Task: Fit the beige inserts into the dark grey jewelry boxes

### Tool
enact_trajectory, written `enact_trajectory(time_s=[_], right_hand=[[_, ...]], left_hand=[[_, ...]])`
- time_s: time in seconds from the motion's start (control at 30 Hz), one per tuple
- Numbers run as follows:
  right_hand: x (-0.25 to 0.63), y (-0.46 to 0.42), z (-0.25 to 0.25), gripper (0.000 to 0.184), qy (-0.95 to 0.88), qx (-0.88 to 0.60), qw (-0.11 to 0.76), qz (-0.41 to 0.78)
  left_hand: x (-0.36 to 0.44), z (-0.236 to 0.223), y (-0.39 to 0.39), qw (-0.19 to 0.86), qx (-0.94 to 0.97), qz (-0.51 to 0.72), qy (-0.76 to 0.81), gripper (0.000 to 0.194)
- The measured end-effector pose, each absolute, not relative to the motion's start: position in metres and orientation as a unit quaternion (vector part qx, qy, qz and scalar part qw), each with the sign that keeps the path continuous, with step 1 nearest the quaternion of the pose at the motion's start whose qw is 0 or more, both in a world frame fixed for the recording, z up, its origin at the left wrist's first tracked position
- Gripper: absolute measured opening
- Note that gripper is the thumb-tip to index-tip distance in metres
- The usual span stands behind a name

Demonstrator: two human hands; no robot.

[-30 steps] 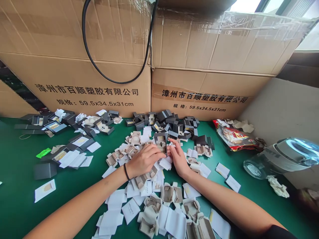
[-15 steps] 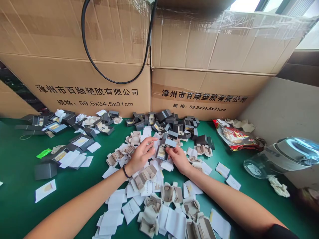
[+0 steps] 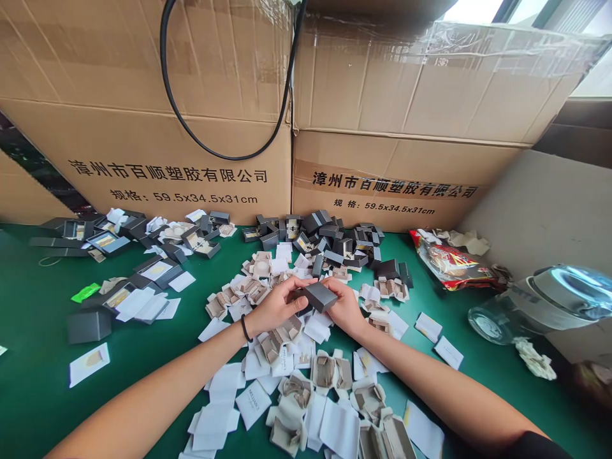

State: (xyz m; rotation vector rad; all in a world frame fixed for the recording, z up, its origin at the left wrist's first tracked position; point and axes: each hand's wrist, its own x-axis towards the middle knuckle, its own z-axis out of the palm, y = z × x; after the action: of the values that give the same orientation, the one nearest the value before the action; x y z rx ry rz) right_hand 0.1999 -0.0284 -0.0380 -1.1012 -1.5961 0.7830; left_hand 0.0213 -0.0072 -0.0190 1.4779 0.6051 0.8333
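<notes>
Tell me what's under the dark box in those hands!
White papers peek out below the dark box, held by the left hand and right hand. Whatever lies straight under it is covered.

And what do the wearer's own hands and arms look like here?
The left hand is gloveless, with a thin black band around the wrist; no sleeve shows. The right hand is gloveless too, its wrist plain; a dark sleeve shows farther up.
</notes>
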Motion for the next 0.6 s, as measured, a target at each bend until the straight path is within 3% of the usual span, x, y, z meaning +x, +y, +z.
enact_trajectory(time_s=[0.17, 0.3, 0.47, 0.6], right_hand=[[0.201, -0.032, -0.030, 0.012, -0.690, -0.463, 0.479, 0.282], [0.208, -0.030, -0.029, 0.027, -0.736, -0.472, 0.462, 0.147], [0.211, -0.024, -0.037, 0.049, -0.803, -0.496, 0.323, 0.074], [0.210, -0.024, -0.037, 0.049, -0.805, -0.510, 0.289, 0.089]], left_hand=[[0.020, -0.020, -0.005, 0.621, 0.609, 0.390, 0.304, 0.043], [0.017, -0.018, 0.001, 0.696, 0.429, 0.432, 0.381, 0.036], [0.018, -0.016, 0.005, 0.747, 0.323, 0.458, 0.358, 0.030], [0.017, -0.017, 0.006, 0.748, 0.325, 0.452, 0.362, 0.028]])
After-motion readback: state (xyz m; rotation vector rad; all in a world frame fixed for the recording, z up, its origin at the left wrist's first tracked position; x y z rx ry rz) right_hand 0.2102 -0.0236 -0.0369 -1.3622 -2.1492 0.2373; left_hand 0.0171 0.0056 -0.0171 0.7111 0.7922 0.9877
